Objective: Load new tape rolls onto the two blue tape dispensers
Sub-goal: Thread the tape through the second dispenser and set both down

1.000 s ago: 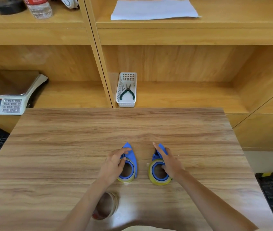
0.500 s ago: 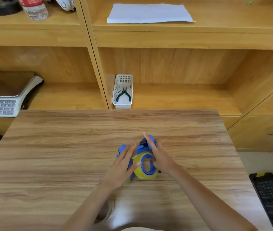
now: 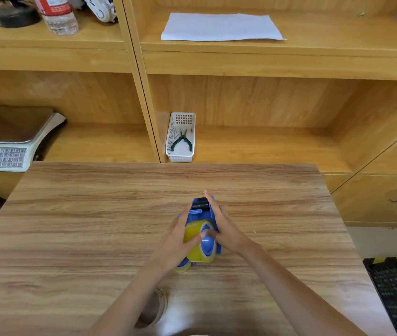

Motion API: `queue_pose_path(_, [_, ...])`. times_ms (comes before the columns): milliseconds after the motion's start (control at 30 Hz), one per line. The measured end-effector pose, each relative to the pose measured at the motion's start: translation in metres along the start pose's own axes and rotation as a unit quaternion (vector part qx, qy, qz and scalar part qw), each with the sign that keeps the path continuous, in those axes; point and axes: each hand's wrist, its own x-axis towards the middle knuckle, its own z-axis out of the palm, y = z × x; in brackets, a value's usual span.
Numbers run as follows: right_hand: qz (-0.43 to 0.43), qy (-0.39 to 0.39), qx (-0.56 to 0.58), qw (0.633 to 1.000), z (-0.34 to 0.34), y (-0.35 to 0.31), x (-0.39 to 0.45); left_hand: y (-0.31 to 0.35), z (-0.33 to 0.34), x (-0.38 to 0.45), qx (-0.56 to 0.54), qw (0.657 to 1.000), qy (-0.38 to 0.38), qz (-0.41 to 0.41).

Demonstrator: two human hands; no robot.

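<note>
Blue dispenser [image 3: 202, 209], yellow tape roll [image 3: 196, 235]; brown wood-grain counter [image 3: 95, 214]; white basket [image 3: 180, 156], green-handled pliers [image 3: 181, 141]; white paper sheet [image 3: 221, 26].

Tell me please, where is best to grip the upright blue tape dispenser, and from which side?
Probably by its flat blue side plates, one hand from each side, as the left hand and right hand do on the blue tape dispenser; its yellow roll stands on edge between them.

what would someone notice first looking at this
Both hands, left hand and right hand, press a blue tape dispenser with a yellow tape roll mid-table. Behind, a white basket holding pliers sits on the shelf.
</note>
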Motion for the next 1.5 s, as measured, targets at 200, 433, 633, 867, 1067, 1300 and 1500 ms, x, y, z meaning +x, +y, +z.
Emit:
queue_pose_path(200, [-0.011,-0.035,0.14,0.99,-0.011,-0.004,0.002,0.005,-0.002,0.0,0.097,0.994,0.057,-0.001])
queue_pose_path(433, [-0.014,-0.04,0.119,0.992,-0.007,-0.007,0.008,0.006,-0.004,0.0,0.127,0.988,0.086,-0.014])
queue_pose_path(633, [0.026,-0.012,0.119,0.992,-0.004,-0.012,0.013,0.008,-0.001,-0.002,0.121,0.988,0.092,-0.025])
queue_pose_path(867, [0.034,-0.005,0.128,0.991,-0.004,-0.014,0.013,0.013,0.003,-0.005,0.14,0.985,0.091,-0.037])
queue_pose_path(1067, [0.034,-0.005,0.134,0.99,-0.009,-0.018,0.009,0.013,0.008,-0.006,0.139,0.987,0.085,-0.018])
queue_pose_path(1300, [0.049,-0.008,0.234,0.971,-0.011,-0.02,0.003,0.015,0.007,-0.001,0.121,0.991,0.052,-0.003])
queue_pose_path(1500, [0.06,-0.007,0.215,0.975,-0.005,-0.012,0.004,0.013,0.005,-0.002,0.121,0.992,0.023,-0.003])
